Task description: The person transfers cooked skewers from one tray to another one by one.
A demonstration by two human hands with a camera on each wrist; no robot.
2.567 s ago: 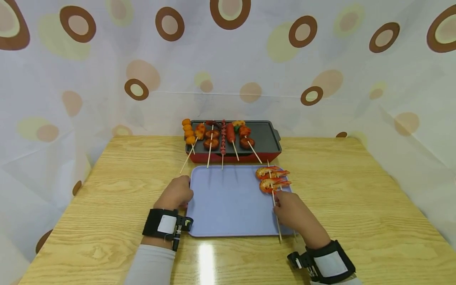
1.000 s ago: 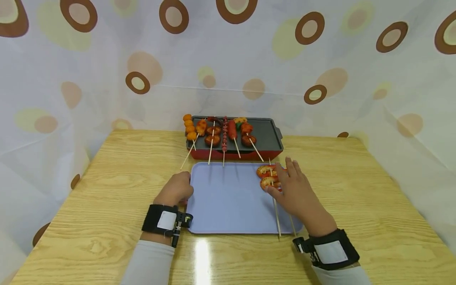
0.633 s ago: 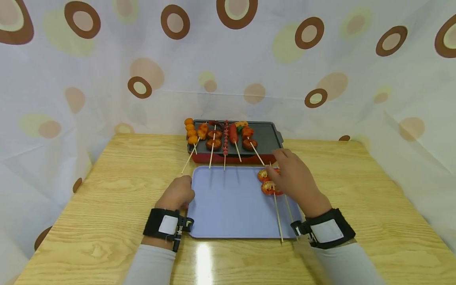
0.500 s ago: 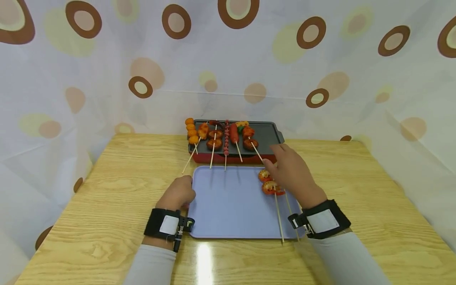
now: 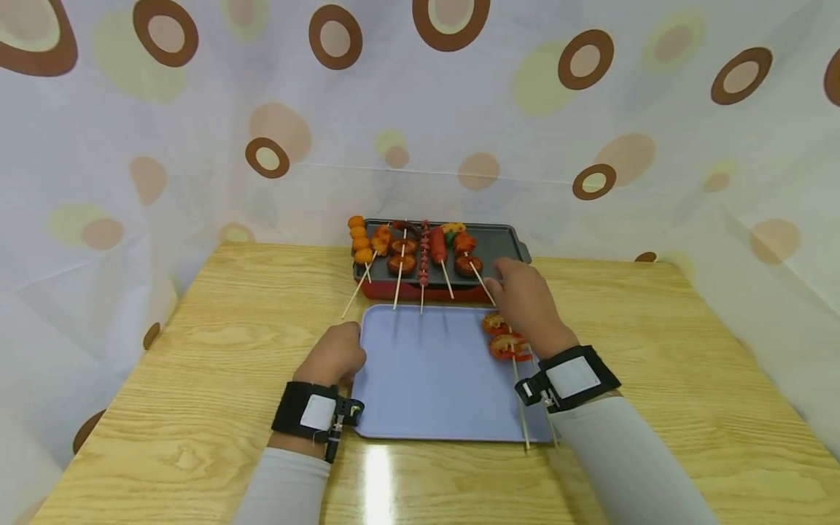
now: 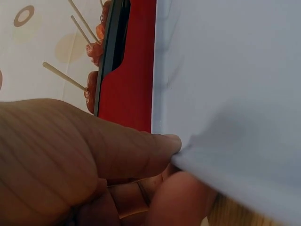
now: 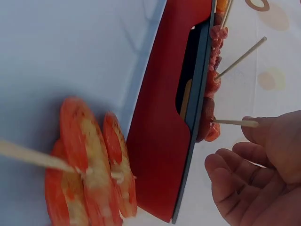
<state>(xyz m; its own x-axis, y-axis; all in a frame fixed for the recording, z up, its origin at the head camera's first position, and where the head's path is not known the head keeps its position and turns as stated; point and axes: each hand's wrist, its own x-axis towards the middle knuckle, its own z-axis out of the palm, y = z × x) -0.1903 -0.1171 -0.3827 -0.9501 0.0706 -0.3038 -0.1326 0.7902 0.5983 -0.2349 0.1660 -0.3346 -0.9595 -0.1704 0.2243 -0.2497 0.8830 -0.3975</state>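
My left hand (image 5: 333, 354) pinches the left rim of a pale blue tray (image 5: 426, 379); the left wrist view shows the thumb (image 6: 160, 146) on top and a finger underneath. My right hand (image 5: 528, 300) is at the front of a red and black grill (image 5: 502, 244), over the tray's far right corner. In the right wrist view its thumb lies at the stick end (image 7: 249, 123) of a skewer with mushroom and vegetable pieces (image 5: 468, 264). The other fingers are loosely bent, apart from the stick. Shrimp skewers (image 5: 507, 347) lie on the tray's right side, partly hidden by my right hand and wrist.
Several more skewers lie along the grill, including orange balls (image 5: 359, 240), a sausage (image 5: 437, 246) and a thin pink one (image 5: 424, 255). Their sticks jut toward the tray. A wooden table (image 5: 249, 364) bears everything, with a patterned cloth (image 5: 407, 109) behind.
My right hand has let go of the shrimp skewers on the tray and moved forward to the stick of the mushroom skewer on the grill. My left hand has kept hold of the tray's rim.
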